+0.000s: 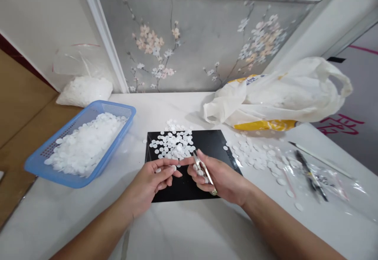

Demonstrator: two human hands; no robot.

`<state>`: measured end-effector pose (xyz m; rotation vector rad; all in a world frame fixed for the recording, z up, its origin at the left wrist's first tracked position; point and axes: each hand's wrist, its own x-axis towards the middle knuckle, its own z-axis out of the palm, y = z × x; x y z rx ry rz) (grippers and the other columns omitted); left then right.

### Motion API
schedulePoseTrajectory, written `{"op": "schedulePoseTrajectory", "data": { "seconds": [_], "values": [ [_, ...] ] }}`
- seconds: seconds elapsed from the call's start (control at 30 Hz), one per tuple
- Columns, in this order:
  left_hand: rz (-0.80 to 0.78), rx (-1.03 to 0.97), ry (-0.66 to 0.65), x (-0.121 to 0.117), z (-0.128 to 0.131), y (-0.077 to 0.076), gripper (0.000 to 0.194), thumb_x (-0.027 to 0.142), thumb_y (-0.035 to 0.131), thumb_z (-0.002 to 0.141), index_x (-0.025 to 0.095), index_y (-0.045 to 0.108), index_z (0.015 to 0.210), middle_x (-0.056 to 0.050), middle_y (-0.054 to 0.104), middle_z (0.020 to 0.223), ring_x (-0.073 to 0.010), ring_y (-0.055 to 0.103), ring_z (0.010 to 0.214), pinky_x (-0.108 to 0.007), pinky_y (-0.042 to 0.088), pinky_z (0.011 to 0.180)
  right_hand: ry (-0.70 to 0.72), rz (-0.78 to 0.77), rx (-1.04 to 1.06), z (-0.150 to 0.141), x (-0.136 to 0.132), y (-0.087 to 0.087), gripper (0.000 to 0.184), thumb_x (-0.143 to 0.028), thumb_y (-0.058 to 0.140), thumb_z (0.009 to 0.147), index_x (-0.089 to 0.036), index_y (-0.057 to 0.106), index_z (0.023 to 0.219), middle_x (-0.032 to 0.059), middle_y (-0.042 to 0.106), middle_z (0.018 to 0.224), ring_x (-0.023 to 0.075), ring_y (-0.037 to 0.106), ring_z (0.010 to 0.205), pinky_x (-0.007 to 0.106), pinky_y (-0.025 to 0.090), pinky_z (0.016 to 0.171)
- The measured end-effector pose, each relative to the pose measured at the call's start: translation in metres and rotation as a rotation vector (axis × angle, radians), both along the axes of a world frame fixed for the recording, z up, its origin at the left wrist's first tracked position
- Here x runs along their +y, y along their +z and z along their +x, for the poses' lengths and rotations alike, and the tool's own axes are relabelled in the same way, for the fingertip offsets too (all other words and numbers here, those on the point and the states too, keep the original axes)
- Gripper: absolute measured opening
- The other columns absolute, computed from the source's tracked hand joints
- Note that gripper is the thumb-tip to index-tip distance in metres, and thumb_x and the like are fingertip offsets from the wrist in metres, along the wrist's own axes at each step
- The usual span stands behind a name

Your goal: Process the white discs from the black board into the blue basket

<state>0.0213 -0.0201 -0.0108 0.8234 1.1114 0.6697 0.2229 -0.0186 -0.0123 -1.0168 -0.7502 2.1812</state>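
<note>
My left hand (pixel 158 177) is closed, thumb and index finger pinching a small white disc (pixel 173 168), with another disc showing by its fingers. My right hand (pixel 220 175) wraps around a pair of small metal thread snips (pixel 209 176), the blades pointing up and away from me. A few white discs also sit against its curled fingers. The two index fingertips meet, or nearly so, over a black board (pixel 174 191). On the far left part of that board lies a loose pile of white discs (pixel 173 142), some spilling past its back edge.
To the left stands a blue plastic basket (pixel 118 150) heaped with white discs. Behind it is a clear bag (pixel 85 91) of white pieces. A white and yellow plastic bag (pixel 274 98) lies at the back right. Scattered discs (pixel 251 152), a black pen (pixel 311 175) and a thin white stick (pixel 321 159) lie right.
</note>
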Motion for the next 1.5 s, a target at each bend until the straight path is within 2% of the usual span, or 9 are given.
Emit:
{"op": "schedulePoseTrajectory", "data": {
  "seconds": [0.07,0.13,0.23,0.37,0.47,0.53,0.73,0.9,1.5],
  "values": [
    [-0.004,0.015,0.008,0.0,0.0,0.001,0.036,0.035,0.073,0.072,0.017,0.066,0.102,-0.008,0.071,0.085,-0.0079,0.046,0.056,-0.021,0.025,0.046,-0.004,0.016,-0.043,0.001,-0.001,0.001,0.044,-0.055,0.05,0.085,-0.016,0.066,0.1,0.0009,0.043,0.071,0.0086,0.033,0.054,0.02,0.025,0.042],
    [-0.014,0.033,0.008,0.0,-0.001,0.002,0.035,0.036,0.072,0.072,0.017,0.066,0.101,-0.008,0.071,0.086,-0.0072,0.045,0.053,-0.021,0.025,0.046,-0.004,0.131,-0.153,0.001,-0.002,0.001,0.049,-0.057,0.048,0.086,-0.016,0.064,0.107,0.0022,0.046,0.074,0.0099,0.037,0.057,0.022,0.028,0.045],
    [-0.029,0.05,-0.009,0.0,-0.001,0.002,0.026,0.036,0.071,0.073,0.017,0.067,0.089,-0.007,0.072,0.083,-0.0057,0.043,0.049,-0.02,0.026,0.046,0.04,0.48,-0.457,-0.001,-0.003,-0.002,0.05,-0.054,0.047,0.088,-0.017,0.06,0.119,0.0043,0.054,0.08,0.0132,0.046,0.065,0.024,0.036,0.054],
    [-0.004,0.062,-0.023,-0.001,-0.001,0.001,0.024,0.037,0.072,0.072,0.017,0.067,0.084,-0.005,0.07,0.076,-0.0055,0.041,0.048,-0.02,0.027,0.046,0.076,0.94,-0.796,-0.007,-0.006,-0.008,0.036,-0.038,0.044,0.093,-0.019,0.06,0.119,0.0076,0.06,0.091,0.018,0.057,0.081,0.031,0.046,0.074],
    [0.029,0.084,-0.037,-0.002,-0.001,0.001,0.023,0.038,0.07,0.073,0.017,0.067,0.082,0.002,0.056,0.054,-0.0077,0.041,0.047,-0.02,0.028,0.047,0.125,1.141,-0.91,-0.011,-0.01,-0.011,0.036,-0.031,0.04,0.095,-0.018,0.057,0.124,0.0085,0.06,0.089,0.0191,0.059,0.08,0.032,0.05,0.074],
    [0.039,0.097,-0.049,-0.003,-0.001,0.001,0.023,0.04,0.069,0.073,0.018,0.067,0.08,0.004,0.049,0.048,-0.0085,0.041,0.047,-0.02,0.03,0.049,0.153,1.228,-0.982,-0.013,-0.013,-0.012,0.038,-0.03,0.037,0.096,-0.018,0.055,0.128,0.0098,0.06,0.091,0.0205,0.059,0.083,0.033,0.052,0.073],
    [0.05,0.109,-0.06,-0.004,0.001,0.001,0.025,0.041,0.069,0.072,0.018,0.068,0.079,0.004,0.048,0.047,-0.0076,0.04,0.046,-0.02,0.029,0.048,0.181,1.309,-1.107,-0.014,-0.016,-0.013,0.039,-0.029,0.035,0.097,-0.017,0.055,0.129,0.0109,0.061,0.091,0.021,0.058,0.085,0.032,0.054,0.071],
    [0.06,0.094,-0.065,-0.004,0.001,0.001,0.025,0.041,0.07,0.072,0.017,0.068,0.078,0.004,0.049,0.048,-0.0068,0.039,0.046,-0.019,0.026,0.046,0.189,1.326,-1.129,-0.014,-0.015,-0.014,0.037,-0.025,0.037,0.096,-0.017,0.056,0.127,0.0108,0.061,0.092,0.0209,0.059,0.087,0.031,0.053,0.073],
    [0.052,0.102,-0.092,-0.004,0.001,0.003,0.025,0.04,0.069,0.074,0.017,0.069,0.081,0.004,0.052,0.051,-0.0063,0.039,0.047,-0.019,0.032,0.05,0.153,1.38,-1.166,-0.014,-0.017,-0.012,0.034,-0.021,0.038,0.095,-0.015,0.06,0.121,0.0093,0.063,0.09,0.0193,0.059,0.084,0.029,0.054,0.068]
  ]
}}
